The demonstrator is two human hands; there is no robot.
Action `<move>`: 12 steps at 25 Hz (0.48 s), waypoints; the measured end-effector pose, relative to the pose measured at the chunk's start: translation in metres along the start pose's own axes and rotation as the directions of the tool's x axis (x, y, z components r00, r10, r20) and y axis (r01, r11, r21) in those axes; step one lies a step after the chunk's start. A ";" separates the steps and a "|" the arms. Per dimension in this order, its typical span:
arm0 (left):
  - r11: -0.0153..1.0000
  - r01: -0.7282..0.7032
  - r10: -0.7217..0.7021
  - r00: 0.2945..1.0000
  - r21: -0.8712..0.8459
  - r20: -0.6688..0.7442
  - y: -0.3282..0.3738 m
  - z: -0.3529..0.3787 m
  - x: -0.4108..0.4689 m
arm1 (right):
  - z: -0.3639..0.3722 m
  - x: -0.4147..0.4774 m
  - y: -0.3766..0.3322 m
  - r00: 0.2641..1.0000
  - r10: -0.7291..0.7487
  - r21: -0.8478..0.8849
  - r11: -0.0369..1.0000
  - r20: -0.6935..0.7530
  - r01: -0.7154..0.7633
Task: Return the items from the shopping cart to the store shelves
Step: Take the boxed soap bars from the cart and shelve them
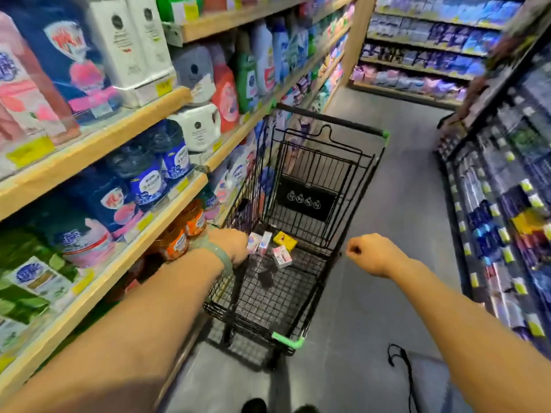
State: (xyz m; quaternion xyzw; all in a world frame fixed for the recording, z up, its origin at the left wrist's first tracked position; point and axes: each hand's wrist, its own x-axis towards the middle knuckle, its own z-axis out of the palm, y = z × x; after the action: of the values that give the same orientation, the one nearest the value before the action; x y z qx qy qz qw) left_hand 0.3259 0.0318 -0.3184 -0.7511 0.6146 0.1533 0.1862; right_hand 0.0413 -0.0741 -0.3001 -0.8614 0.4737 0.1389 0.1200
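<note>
A black wire shopping cart (351,186) with green corner trim stands in the aisle, close to the left shelves. On its floor lie a yellow box (285,240) and a pink-and-white box (282,256). Two small white-and-pink boxes (260,242) stand upright against the fingertips of my left hand (234,245). That hand reaches over the cart's left rim; its fingers curl downward, out of sight, so a grip cannot be confirmed. My right hand (371,254) is a closed fist with nothing in it, just right of the cart's right rim.
Wooden shelves (167,204) on the left hold detergent bottles, refill pouches and orange bottles (182,234). Dark shelves (507,204) of small packs line the right. More shelving closes the far end. Grey floor runs between; a black cord (401,362) hangs near my right arm.
</note>
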 end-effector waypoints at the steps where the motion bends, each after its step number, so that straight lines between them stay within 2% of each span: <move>1: 1.000 -0.017 0.017 0.999 -0.013 0.046 0.002 0.005 0.015 | 0.005 0.020 0.008 0.999 0.013 0.001 1.000 0.037 -0.013; 4: 0.995 -0.019 0.036 0.983 -0.095 0.178 0.003 0.017 0.054 | 0.008 0.083 0.022 0.985 -0.002 -0.032 0.999 0.173 0.008; 6: 0.967 0.045 0.015 0.973 -0.251 0.231 -0.002 0.022 0.078 | 0.004 0.125 0.019 0.974 -0.046 -0.051 0.997 0.223 0.059; 9: 0.833 0.185 -0.050 0.964 -0.521 0.262 -0.013 0.035 0.124 | 0.009 0.209 0.005 0.944 -0.163 -0.058 0.981 0.288 0.187; 12: 0.732 0.300 -0.096 0.934 -0.611 0.344 -0.017 0.058 0.174 | 0.028 0.284 -0.008 0.878 -0.262 -0.056 0.949 0.402 0.309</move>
State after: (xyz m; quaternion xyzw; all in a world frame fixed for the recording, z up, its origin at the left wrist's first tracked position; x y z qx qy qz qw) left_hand 0.3771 -0.0892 -0.4477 -0.7993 0.4032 0.4454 0.0149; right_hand 0.1904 -0.2823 -0.4257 -0.8824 0.2990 0.3160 0.1795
